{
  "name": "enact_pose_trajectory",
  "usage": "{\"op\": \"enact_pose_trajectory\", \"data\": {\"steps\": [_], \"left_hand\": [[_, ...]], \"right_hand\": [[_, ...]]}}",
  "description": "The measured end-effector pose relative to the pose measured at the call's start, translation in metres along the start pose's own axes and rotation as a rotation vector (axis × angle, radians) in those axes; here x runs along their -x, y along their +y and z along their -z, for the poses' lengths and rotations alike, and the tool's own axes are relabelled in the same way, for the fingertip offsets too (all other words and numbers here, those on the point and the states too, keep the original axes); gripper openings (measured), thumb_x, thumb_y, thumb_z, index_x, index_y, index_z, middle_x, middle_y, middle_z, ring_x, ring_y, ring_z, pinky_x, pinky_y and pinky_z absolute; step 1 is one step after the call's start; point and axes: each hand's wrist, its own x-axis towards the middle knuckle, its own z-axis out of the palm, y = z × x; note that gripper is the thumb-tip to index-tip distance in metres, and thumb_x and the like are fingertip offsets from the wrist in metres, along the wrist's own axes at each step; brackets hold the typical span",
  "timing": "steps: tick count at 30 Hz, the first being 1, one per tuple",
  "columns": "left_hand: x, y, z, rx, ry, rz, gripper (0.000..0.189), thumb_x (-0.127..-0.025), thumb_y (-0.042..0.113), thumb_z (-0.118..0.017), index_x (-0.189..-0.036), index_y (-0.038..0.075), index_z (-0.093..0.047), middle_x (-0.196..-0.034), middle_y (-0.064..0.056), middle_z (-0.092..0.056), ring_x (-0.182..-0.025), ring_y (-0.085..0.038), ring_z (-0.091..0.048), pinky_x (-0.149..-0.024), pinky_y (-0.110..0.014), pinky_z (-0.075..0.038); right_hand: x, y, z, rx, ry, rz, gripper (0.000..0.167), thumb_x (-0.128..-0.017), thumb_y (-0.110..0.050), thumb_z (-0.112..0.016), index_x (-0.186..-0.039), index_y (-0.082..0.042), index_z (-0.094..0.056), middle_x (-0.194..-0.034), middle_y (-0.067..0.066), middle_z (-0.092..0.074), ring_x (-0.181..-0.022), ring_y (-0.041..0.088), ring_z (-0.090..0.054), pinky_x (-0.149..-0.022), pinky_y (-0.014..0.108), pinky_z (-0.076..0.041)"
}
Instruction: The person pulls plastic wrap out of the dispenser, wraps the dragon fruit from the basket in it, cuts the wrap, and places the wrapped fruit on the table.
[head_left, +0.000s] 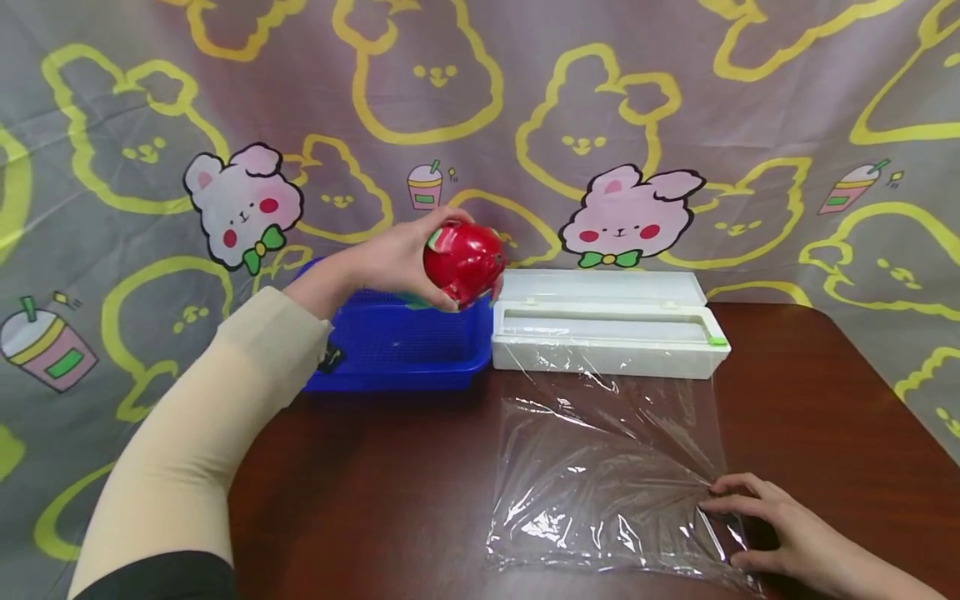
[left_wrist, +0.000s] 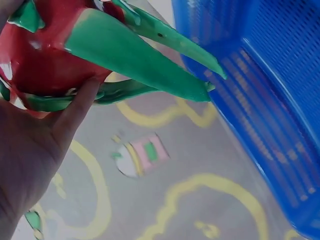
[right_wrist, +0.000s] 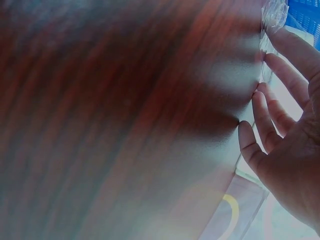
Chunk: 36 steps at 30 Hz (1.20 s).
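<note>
My left hand (head_left: 396, 257) grips a shiny red dragon fruit (head_left: 468, 262) in the air, above the right end of the blue basket. The left wrist view shows the fruit's long green leaf tips (left_wrist: 145, 60) pointing at the basket. A sheet of clear cling film (head_left: 585, 500) lies wrinkled on the table, running out from a white film dispenser box (head_left: 607, 354). On the film's right edge rest the fingertips of my right hand (head_left: 791, 529), thumb spread from the fingers. In the right wrist view the fingertips (right_wrist: 245, 129) touch the tabletop.
The blue plastic basket (head_left: 405, 382) stands left of the dispenser box, with a small black item (head_left: 330, 358) at its left side. The box's lid (head_left: 600, 286) is raised at the back. A patterned curtain (head_left: 517, 125) hangs behind the brown table (head_left: 360, 500).
</note>
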Motion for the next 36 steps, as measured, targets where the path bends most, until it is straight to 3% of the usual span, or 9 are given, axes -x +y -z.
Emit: {"op": "enact_pose_trajectory", "data": {"steps": [5,13,19,25,32,36], "left_hand": [[-0.006,0.028,-0.014,-0.071,-0.038,-0.098,0.099,-0.058,0.034,-0.094,-0.138,0.026,-0.036,-0.127,0.002,-0.051,-0.114,-0.017,-0.051,-0.087,-0.034,-0.050],[-0.025,0.068,-0.043,-0.147,-0.126,-0.265,0.096,-0.060,0.038,-0.091,-0.138,0.020,-0.039,-0.126,0.005,-0.052,-0.114,-0.011,-0.049,-0.085,-0.027,-0.049],[-0.037,0.085,-0.062,-0.166,-0.215,-0.266,0.098,-0.058,0.041,-0.091,-0.138,0.021,-0.038,-0.128,0.005,-0.049,-0.116,-0.011,-0.047,-0.086,-0.025,-0.049],[-0.038,0.092,-0.085,-0.212,-0.293,-0.262,0.100,-0.059,0.045,-0.091,-0.139,0.024,-0.036,-0.128,0.005,-0.049,-0.116,-0.011,-0.047,-0.085,-0.023,-0.047],[-0.036,0.099,-0.117,-0.245,-0.409,-0.250,0.099,-0.060,0.045,-0.090,-0.140,0.028,-0.036,-0.127,0.007,-0.048,-0.113,-0.009,-0.046,-0.084,-0.023,-0.047],[-0.034,0.100,-0.139,-0.276,-0.469,-0.286,0.095,-0.061,0.047,-0.089,-0.138,0.030,-0.036,-0.126,0.007,-0.049,-0.110,-0.008,-0.047,-0.083,-0.022,-0.046]], "right_hand": [[0.001,0.000,-0.001,0.010,0.002,0.006,0.051,-0.072,-0.043,-0.081,-0.119,-0.030,-0.066,-0.119,-0.008,-0.049,-0.104,-0.001,-0.041,-0.070,0.019,-0.045],[0.003,0.001,-0.005,0.032,0.029,0.028,0.052,-0.070,-0.042,-0.083,-0.118,-0.030,-0.066,-0.119,-0.008,-0.048,-0.105,-0.001,-0.041,-0.070,0.019,-0.044],[0.006,0.000,-0.007,0.004,0.026,0.028,0.052,-0.071,-0.040,-0.083,-0.120,-0.031,-0.066,-0.120,-0.008,-0.048,-0.103,-0.001,-0.041,-0.069,0.020,-0.044],[0.004,0.000,-0.006,0.041,0.064,0.076,0.055,-0.067,-0.038,-0.086,-0.118,-0.029,-0.067,-0.118,-0.007,-0.050,-0.103,0.001,-0.042,-0.071,0.018,-0.044],[0.002,-0.001,-0.001,0.016,0.004,0.009,0.052,-0.070,-0.044,-0.082,-0.118,-0.030,-0.067,-0.118,-0.007,-0.049,-0.103,-0.001,-0.041,-0.071,0.019,-0.046],[0.001,-0.002,0.002,0.013,-0.028,-0.028,0.051,-0.070,-0.044,-0.082,-0.118,-0.031,-0.067,-0.117,-0.006,-0.049,-0.103,-0.001,-0.040,-0.072,0.019,-0.047]]}}
